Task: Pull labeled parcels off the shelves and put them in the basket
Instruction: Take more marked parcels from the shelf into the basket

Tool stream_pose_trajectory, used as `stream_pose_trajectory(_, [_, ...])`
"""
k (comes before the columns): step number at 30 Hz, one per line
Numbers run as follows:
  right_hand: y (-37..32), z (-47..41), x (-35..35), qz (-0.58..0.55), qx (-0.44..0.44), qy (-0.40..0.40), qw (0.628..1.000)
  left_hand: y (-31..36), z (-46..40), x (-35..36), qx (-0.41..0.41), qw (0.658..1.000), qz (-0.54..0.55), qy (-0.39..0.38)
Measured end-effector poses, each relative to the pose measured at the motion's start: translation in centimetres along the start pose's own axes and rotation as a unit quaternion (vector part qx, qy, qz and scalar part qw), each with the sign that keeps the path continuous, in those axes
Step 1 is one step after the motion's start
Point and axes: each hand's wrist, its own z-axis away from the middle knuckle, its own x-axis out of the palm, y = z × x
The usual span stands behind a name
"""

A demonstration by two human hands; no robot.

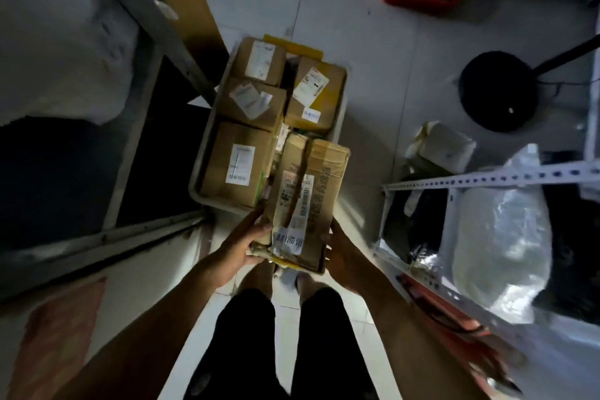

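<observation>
Bare forearms, no sleeves; black shorts (279, 344); light footwear (287, 279)

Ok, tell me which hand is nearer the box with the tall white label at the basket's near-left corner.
Left. The left hand grips the held parcel just below that box; the right hand is across the parcel, farther away.

Tiled floor (373, 42) under parcel-filled basket (199, 172)

Gripped at its near end between left hand (242, 245) and right hand (339, 255): labeled cardboard parcel (308, 195). Just beyond the hands, on the floor: grey basket (198, 169) packed with labeled boxes (240, 161).
</observation>
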Motion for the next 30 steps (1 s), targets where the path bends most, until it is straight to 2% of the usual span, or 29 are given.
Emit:
stream_pose_trajectory(5, [-1.7, -10.2, -1.5, 0.017, -0.009, 0.017, 1.0, 1.1, -10.3, -4.8, 0.006, 0.999, -0.047, -0.022])
stream_pose_trajectory(9, [-3.0, -19.3, -3.7, 0.048, -0.028, 0.07, 0.996, 1.0, -19.2, -7.5, -0.009, 0.993, -0.049, 0.105])
stream_pose_trajectory(14, [-2.4, -27.0, -6.2, 0.11, -0.041, 0.143, 0.983, 0.3, -26.2, -7.7, 0.042, 0.98, -0.039, 0.189])
stream_pose_trajectory(17, [-2.0, -28.4, -6.4, 0.14, -0.037, 0.178, 0.973, -0.9, -28.9, -7.2, 0.03, 0.962, -0.079, 0.259])
stream_pose_trajectory(20, [-2.4, -28.0, -5.7, 0.156, -0.021, 0.163, 0.974, -1.5, -29.9, -6.8, 0.013, 0.947, -0.087, 0.309])
stream_pose_trajectory(25, [-3.5, -27.4, -4.7, 0.169, -0.006, 0.169, 0.971, -1.3, -29.0, -6.9, 0.017, 0.949, -0.148, 0.279])
stream_pose_trajectory(30, [-2.4, -28.7, -4.8, 0.219, -0.004, 0.171, 0.961, -1.4, -29.4, -7.2, 0.013, 0.942, -0.174, 0.287])
